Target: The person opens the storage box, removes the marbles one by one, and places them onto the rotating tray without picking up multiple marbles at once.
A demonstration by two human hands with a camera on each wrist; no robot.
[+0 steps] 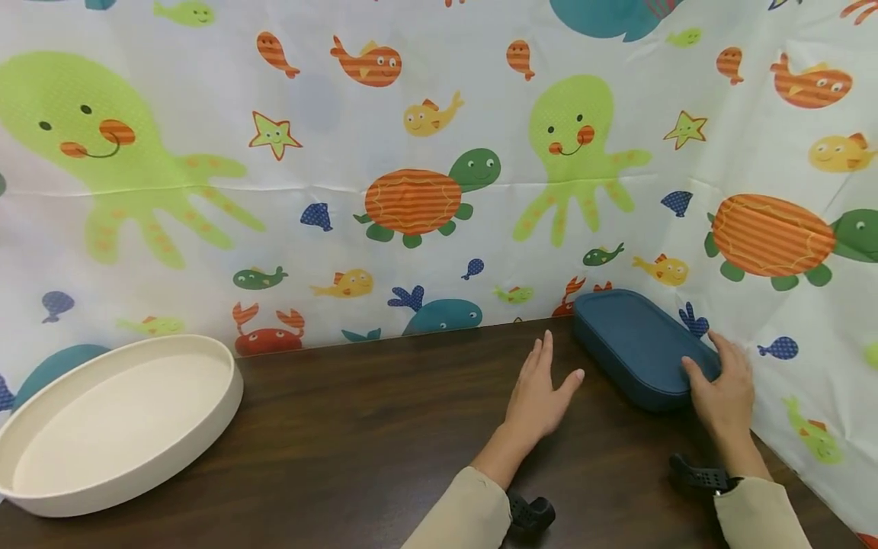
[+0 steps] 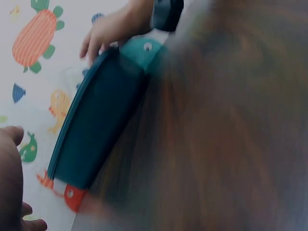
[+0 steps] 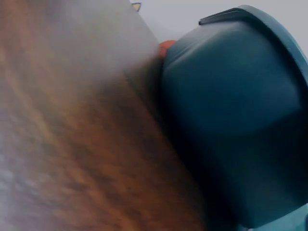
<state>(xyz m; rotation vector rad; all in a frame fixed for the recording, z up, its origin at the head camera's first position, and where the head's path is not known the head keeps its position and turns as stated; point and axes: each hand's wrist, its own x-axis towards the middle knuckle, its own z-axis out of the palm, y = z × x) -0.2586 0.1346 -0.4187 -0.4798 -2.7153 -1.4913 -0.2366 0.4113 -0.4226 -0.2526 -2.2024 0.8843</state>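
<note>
A dark blue lidded box (image 1: 645, 347) with rounded corners lies at the back right of the table, beside the patterned cloth. My right hand (image 1: 723, 385) holds its near right corner, with the thumb over the lid and the fingers bent round the far side. Those fingers (image 2: 98, 41) show at the box's end in the left wrist view. My left hand (image 1: 538, 400) is held out to the left of the box, apart from it, fingers straight and thumb spread. In the right wrist view the box's side (image 3: 231, 110) fills the right half, and the hand is out of sight.
A large round cream tray (image 1: 123, 419) with a raised rim stands at the left of the dark wooden table (image 1: 357, 427). A white cloth (image 1: 439, 290) printed with sea animals hangs along the back and right sides.
</note>
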